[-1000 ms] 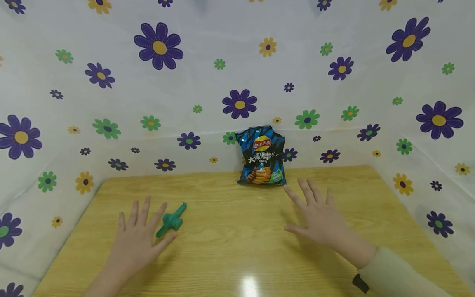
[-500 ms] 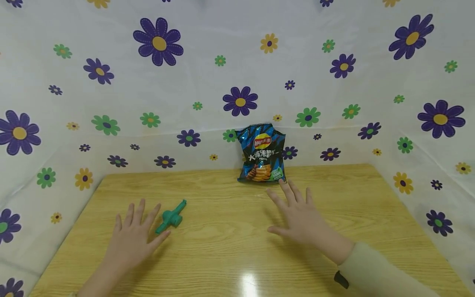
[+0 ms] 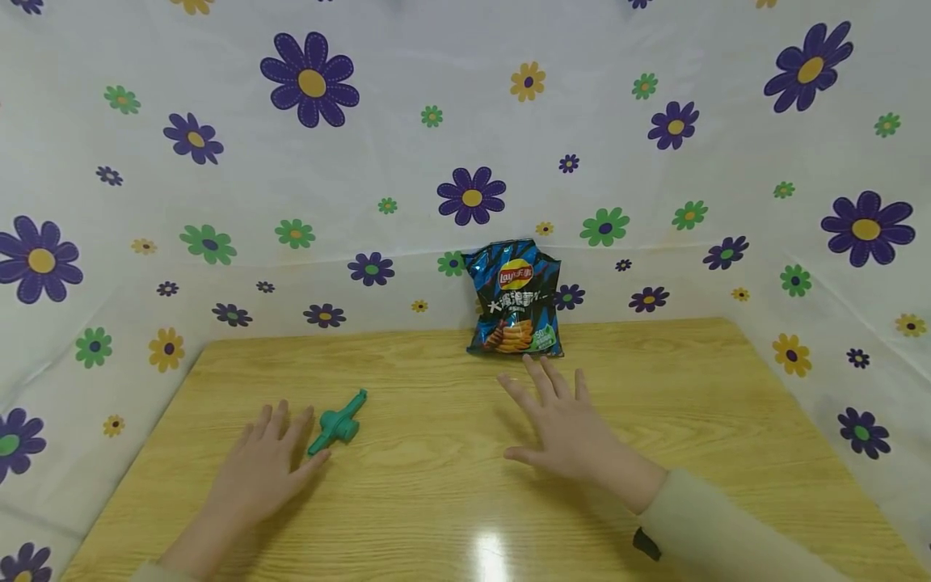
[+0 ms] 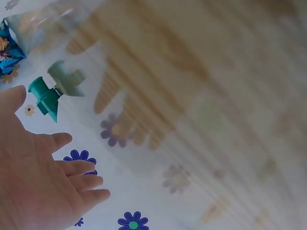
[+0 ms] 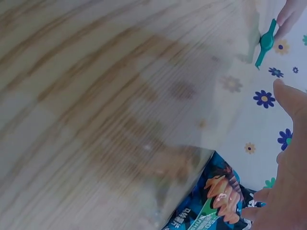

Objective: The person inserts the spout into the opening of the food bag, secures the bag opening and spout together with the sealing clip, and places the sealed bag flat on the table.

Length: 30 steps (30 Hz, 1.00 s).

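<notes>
A green plastic bag clip (image 3: 338,424) with a round spout cap at its middle lies on the left part of the table. Just left of it my left hand (image 3: 262,469) is held with fingers spread, holding nothing. The left wrist view shows the clip (image 4: 45,98) beyond the thumb, apart from it. A blue and black Lay's chip bag (image 3: 512,299) stands upright at the back, leaning on the patterned cloth. My right hand (image 3: 567,428) spreads its fingers in front of the bag, holding nothing; whether the fingertips touch it, I cannot tell.
A glossy wood-grain table (image 3: 436,501) carries both things. White cloth (image 3: 407,48) printed with purple, green and yellow flowers walls it in at the back and sides. Light glares off the table's front middle. A small dark piece (image 3: 646,543) hangs below my right sleeve.
My right hand has moved left and now stands in front of the chip bag. The left hand has tilted slightly, its fingers lower in view. Clip and bag stay where they were.
</notes>
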Each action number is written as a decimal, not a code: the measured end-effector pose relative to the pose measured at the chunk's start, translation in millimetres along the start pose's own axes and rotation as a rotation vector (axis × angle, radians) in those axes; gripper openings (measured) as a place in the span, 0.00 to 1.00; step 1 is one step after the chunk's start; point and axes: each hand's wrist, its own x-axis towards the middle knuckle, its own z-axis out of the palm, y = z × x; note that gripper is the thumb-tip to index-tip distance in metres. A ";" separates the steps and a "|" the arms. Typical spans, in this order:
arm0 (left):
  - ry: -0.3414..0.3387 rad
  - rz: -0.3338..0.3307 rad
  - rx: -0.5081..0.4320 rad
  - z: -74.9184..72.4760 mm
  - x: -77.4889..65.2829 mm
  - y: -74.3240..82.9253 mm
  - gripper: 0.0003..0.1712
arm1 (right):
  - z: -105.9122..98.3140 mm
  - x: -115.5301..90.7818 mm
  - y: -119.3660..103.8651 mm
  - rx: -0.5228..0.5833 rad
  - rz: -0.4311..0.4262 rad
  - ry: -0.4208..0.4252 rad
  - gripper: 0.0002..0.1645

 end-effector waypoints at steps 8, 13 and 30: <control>-0.016 0.037 0.001 4.4 7.7 1.2 0.44 | 7.1 8.5 -10.1 0.017 -0.017 -0.041 0.60; -0.017 0.058 0.011 5.6 11.6 1.3 0.40 | 6.4 9.6 -15.4 0.018 -0.025 -0.058 0.61; 0.064 0.131 0.039 7.3 20.5 0.6 0.22 | 5.8 9.6 -19.2 -0.013 -0.018 -0.057 0.61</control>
